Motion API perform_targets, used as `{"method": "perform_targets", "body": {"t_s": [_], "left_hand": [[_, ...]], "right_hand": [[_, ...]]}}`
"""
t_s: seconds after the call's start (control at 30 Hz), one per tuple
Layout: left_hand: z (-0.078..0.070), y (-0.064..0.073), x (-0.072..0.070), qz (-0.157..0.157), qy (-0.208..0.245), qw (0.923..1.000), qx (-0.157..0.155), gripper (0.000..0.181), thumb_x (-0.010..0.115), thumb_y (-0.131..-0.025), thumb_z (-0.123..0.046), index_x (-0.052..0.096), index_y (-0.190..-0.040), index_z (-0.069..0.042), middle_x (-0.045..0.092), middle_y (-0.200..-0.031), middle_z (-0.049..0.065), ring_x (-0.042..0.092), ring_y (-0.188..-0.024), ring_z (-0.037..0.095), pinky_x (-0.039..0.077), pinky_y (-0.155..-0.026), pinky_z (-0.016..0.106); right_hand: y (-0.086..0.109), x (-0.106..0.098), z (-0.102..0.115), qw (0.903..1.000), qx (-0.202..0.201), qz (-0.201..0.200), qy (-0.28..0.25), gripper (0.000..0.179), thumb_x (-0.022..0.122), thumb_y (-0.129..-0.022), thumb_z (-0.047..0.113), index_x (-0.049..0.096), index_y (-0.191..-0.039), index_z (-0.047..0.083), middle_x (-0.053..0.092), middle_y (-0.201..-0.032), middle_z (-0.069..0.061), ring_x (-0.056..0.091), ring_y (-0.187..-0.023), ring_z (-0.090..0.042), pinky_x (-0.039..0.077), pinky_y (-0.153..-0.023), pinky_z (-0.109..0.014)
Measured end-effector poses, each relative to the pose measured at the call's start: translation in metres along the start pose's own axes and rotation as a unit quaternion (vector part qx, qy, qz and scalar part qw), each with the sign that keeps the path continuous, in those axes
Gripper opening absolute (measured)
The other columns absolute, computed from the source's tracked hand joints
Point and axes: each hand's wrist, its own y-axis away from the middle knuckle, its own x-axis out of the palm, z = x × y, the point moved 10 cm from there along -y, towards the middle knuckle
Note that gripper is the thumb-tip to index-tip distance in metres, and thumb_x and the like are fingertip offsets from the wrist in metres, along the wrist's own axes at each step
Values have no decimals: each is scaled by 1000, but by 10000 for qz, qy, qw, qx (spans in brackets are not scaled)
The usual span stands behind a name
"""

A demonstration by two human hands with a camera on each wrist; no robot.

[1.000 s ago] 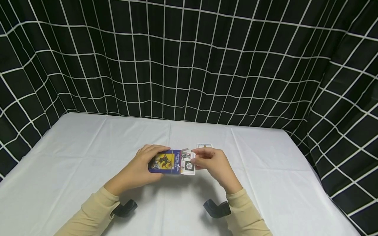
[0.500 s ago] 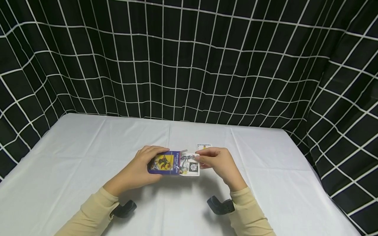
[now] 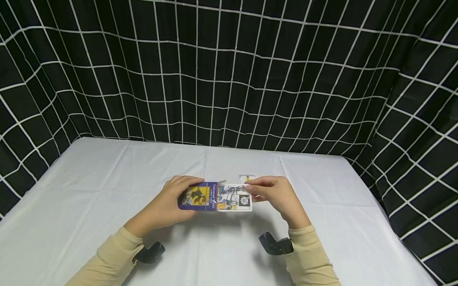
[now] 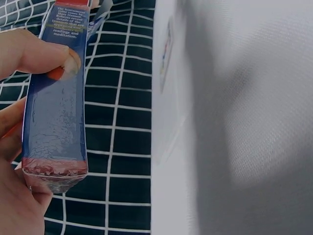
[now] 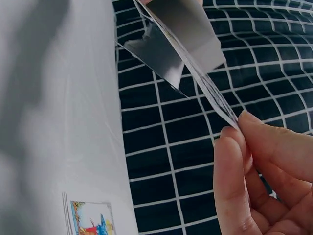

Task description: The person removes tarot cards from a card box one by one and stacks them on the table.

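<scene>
My left hand [image 3: 171, 200] grips a blue tarot card box [image 3: 200, 196] from its left end, above the table; a yellow picture shows on its face. In the left wrist view the thumb presses the narrow side of the box [image 4: 56, 107]. From the open right end a tarot card [image 3: 234, 198] sticks out, its other part hidden inside. My right hand [image 3: 273, 194] pinches that card by its outer edge. Between thumb and fingertips in the right wrist view, the card [image 5: 215, 98] appears thin and edge-on, beside the raised box flap [image 5: 200, 39].
Another tarot card [image 3: 246, 177] lies face up on the white tablecloth [image 3: 143, 167], beyond my right hand and partly covered by it. A black curtain [image 3: 214, 79] with a white grid surrounds the back and sides. Dark wrist mounts [image 3: 275, 244] hang below both sleeves.
My right hand has moved to the right with the pinched card, so more of the card's picture shows outside the box. The left hand and box stay nearly in place.
</scene>
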Motion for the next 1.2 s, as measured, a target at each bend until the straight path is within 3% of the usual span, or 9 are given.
{"method": "perform_targets", "body": {"t_s": [0.57,0.87,1.2], "left_hand": [[0,2,0,29,41,10000,-43,75,82,-68,-11,56,-138,-16,58,-138,3,46,-127,23,37,-105,49],[1,0,-1,5,45,10000,-34,75,82,-68,-11,56,-138,-17,58,-138,3,46,-126,22,37,-106,50],[3,0,-2,-32,5,10000,-54,76,82,-68,-13,55,-139,-15,59,-138,4,47,-126,23,36,-107,49]], "right_hand": [[3,-18,0,9998,-14,93,173,31,72,-87,9,70,-109,-12,75,-88,-6,67,-69,-7,60,-71,-27],[4,-29,-1,9998,26,14,200,32,71,-88,8,69,-111,-13,75,-91,-10,68,-70,-8,60,-71,-27],[6,-40,0,9999,97,-45,35,36,71,-88,7,65,-113,-18,73,-81,-1,66,-67,-6,60,-70,-26]]}}
